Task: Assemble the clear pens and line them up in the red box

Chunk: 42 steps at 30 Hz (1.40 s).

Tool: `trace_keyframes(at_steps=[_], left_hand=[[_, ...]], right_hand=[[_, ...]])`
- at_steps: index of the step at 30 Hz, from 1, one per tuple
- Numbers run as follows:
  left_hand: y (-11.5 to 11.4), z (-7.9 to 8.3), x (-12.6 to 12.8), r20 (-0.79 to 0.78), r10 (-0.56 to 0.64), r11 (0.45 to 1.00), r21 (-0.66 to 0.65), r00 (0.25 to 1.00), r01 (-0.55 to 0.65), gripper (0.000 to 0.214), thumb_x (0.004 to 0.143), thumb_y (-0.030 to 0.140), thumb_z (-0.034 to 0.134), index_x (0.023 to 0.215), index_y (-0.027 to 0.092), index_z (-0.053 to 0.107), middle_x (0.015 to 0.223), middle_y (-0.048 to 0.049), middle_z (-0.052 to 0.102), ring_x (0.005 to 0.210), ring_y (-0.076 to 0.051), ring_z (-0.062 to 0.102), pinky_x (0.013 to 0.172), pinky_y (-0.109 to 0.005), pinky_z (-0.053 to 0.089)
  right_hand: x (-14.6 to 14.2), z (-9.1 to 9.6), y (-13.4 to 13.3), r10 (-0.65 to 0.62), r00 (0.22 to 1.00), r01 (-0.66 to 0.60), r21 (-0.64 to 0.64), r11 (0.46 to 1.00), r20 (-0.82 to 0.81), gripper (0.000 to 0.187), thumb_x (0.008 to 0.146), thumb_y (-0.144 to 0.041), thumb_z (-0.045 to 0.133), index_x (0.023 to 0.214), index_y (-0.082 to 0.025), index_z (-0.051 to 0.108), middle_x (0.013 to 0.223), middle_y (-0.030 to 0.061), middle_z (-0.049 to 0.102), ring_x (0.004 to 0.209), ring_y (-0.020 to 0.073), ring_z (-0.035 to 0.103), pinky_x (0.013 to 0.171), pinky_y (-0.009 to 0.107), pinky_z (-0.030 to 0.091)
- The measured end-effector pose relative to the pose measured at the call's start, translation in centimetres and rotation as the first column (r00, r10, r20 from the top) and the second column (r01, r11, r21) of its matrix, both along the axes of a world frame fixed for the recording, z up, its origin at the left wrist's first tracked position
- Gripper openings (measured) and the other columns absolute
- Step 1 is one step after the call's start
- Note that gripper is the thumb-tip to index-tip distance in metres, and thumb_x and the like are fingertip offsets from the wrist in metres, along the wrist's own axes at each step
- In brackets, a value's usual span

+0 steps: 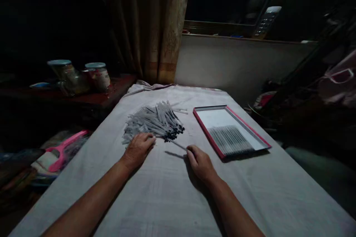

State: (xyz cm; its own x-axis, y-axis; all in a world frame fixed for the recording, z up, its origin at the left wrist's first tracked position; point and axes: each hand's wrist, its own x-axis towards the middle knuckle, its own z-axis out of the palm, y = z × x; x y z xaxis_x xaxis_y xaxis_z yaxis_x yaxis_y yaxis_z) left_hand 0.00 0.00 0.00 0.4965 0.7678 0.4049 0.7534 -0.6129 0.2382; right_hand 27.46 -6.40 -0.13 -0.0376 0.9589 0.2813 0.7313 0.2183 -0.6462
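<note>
A heap of thin pale sticks with dark tips (155,122) lies on a table covered in grey cloth (155,192). My left hand (139,149) rests on the near edge of the heap, fingers curled over a few sticks. My right hand (200,163) pinches one stick (176,144) between thumb and fingers, holding it just above the cloth beside the heap. To the right lies a flat red-rimmed tray (211,137) with a row of the same sticks (229,139) laid side by side at its near end.
Two lidded jars (97,76) stand on a dark red side table at the left. A pink-handled object (62,152) lies lower left beside the table. A curtain (155,26) hangs behind; clutter and a pinkish bag (339,81) sit at the right.
</note>
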Motion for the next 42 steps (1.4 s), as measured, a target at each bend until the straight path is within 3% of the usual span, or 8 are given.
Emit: trace_keyframes(at_steps=[5, 10, 13, 17, 21, 25, 31, 42], left_hand=[[0.6, 2.2, 1.0, 0.112, 0.001, 0.993, -0.121, 0.994, 0.013, 0.008, 0.083, 0.018, 0.061, 0.081, 0.019, 0.069, 0.099, -0.0108, 0.068, 0.1, -0.028, 0.057, 0.096, -0.048, 0.039], [-1.1, 2.3, 2.4, 0.368, 0.084, 0.969, -0.248, 0.926, 0.011, 0.011, 0.08, 0.019, 0.061, 0.088, 0.021, 0.069, 0.098, -0.0095, 0.069, 0.103, -0.029, 0.059, 0.1, -0.05, 0.039], [-2.9, 1.3, 3.6, 0.565, 0.214, 0.93, -0.367, 0.797, 0.01, 0.022, 0.085, 0.027, 0.057, 0.104, 0.022, 0.066, 0.11, -0.0096, 0.069, 0.108, -0.027, 0.061, 0.094, -0.043, 0.047], [-4.7, 0.2, 4.9, 0.733, 0.408, 0.824, -0.553, 0.545, 0.127, 0.031, 0.091, 0.044, 0.049, 0.108, 0.019, 0.057, 0.1, -0.0104, 0.071, 0.084, -0.021, 0.069, 0.063, -0.03, 0.055], [-5.3, 0.6, 5.0, 0.786, 0.521, 0.735, -0.611, 0.332, 0.293, 0.038, 0.082, 0.054, 0.062, 0.097, 0.02, 0.054, 0.108, -0.0106, 0.071, 0.086, -0.018, 0.071, 0.067, -0.028, 0.057], [-5.4, 1.0, 4.9, 0.778, 0.589, 0.682, -0.624, 0.221, 0.382, 0.045, 0.069, 0.052, 0.077, 0.092, 0.019, 0.056, 0.096, -0.0066, 0.071, 0.073, -0.013, 0.068, 0.057, -0.021, 0.053], [-5.7, 0.9, 4.8, 0.764, 0.602, 0.648, -0.638, 0.234, 0.416, 0.049, 0.064, 0.047, 0.082, 0.1, 0.017, 0.065, 0.067, 0.0048, 0.059, 0.044, -0.004, 0.049, 0.037, -0.013, 0.033], [-5.8, 1.1, 4.5, 0.767, 0.516, 0.666, -0.639, 0.381, 0.384, 0.042, 0.067, 0.047, 0.079, 0.092, 0.019, 0.062, 0.075, 0.0017, 0.062, 0.051, -0.006, 0.051, 0.041, -0.015, 0.036]], right_hand=[[1.6, -0.4, -1.3, -0.1, 0.99, 0.11, 0.088, 0.99, -0.102, 0.033, 0.09, -0.034, 0.042, 0.096, -0.017, 0.069, 0.089, 0.0106, 0.075, 0.082, 0.0249, 0.072, 0.074, 0.033, 0.054], [0.2, -0.6, -1.7, -0.031, 0.978, 0.071, 0.184, 0.98, -0.207, 0.027, 0.09, -0.036, 0.051, 0.089, -0.018, 0.072, 0.085, 0.0085, 0.076, 0.079, 0.0219, 0.072, 0.074, 0.029, 0.055], [-0.9, -0.2, -2.0, 0.026, 0.973, 0.034, 0.251, 0.967, -0.231, 0.024, 0.091, -0.033, 0.052, 0.086, -0.018, 0.071, 0.078, 0.0066, 0.074, 0.072, 0.0189, 0.07, 0.069, 0.026, 0.054], [-1.6, 0.3, -2.4, 0.089, 0.973, -0.015, 0.329, 0.944, -0.213, 0.022, 0.09, -0.029, 0.053, 0.084, -0.018, 0.07, 0.075, 0.0058, 0.073, 0.069, 0.0178, 0.069, 0.065, 0.025, 0.053], [-1.8, 0.5, -2.7, 0.138, 0.975, -0.068, 0.355, 0.932, -0.174, 0.019, 0.09, -0.026, 0.054, 0.083, -0.017, 0.07, 0.073, 0.0051, 0.073, 0.065, 0.0169, 0.068, 0.062, 0.025, 0.053], [-1.9, 0.2, -2.7, 0.152, 0.975, -0.082, 0.372, 0.924, -0.163, 0.018, 0.09, -0.024, 0.055, 0.085, -0.017, 0.071, 0.076, 0.0059, 0.074, 0.067, 0.0174, 0.07, 0.064, 0.025, 0.054], [-1.5, 0.2, -2.5, 0.117, 0.969, -0.018, 0.412, 0.911, -0.217, 0.016, 0.089, -0.023, 0.057, 0.087, -0.018, 0.072, 0.078, 0.0063, 0.075, 0.07, 0.0182, 0.071, 0.066, 0.025, 0.055], [-0.9, 0.9, -2.6, 0.162, 0.976, -0.088, 0.41, 0.908, -0.149, 0.017, 0.089, -0.022, 0.056, 0.087, -0.017, 0.072, 0.071, 0.0045, 0.07, 0.064, 0.0158, 0.067, 0.061, 0.025, 0.051]])
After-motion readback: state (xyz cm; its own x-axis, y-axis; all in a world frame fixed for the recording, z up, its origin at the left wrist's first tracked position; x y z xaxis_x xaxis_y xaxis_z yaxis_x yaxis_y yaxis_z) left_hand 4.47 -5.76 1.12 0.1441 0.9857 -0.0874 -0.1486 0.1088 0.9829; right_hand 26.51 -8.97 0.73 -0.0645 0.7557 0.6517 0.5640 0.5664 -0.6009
